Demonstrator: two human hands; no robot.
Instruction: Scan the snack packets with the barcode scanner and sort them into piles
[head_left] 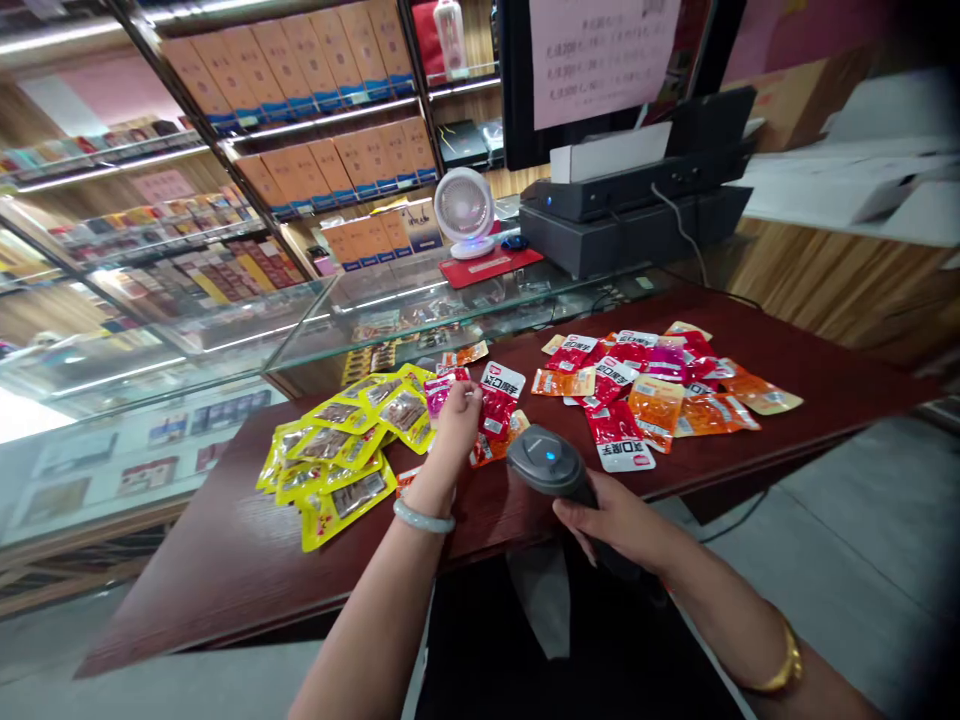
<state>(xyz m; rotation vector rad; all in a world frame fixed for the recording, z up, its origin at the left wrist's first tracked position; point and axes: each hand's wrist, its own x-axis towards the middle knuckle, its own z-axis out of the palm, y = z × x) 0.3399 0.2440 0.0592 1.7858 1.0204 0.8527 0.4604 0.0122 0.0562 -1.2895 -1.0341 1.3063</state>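
My right hand [611, 515] is wrapped around the handle of a dark grey barcode scanner [547, 462], with a small blue light on its head. Above the table, my left hand [459, 415] has its fingers pinched at the edge of a red and white snack packet [501, 398]. A pink-red packet [442, 388] shows just behind that hand, and an orange packet [510, 440] lies beneath the red one. Yellow snack packets [337, 435] are heaped left of my left hand. To the right of the scanner spreads a pile of red and orange packets [637, 385].
Everything lies on a dark red wooden table [225, 560]. Behind it stand a glass display counter [360, 290], a small white fan [463, 210], a monitor [517, 90] and a dark cash drawer [577, 240]. Shelves of orange boxes [300, 60] line the wall.
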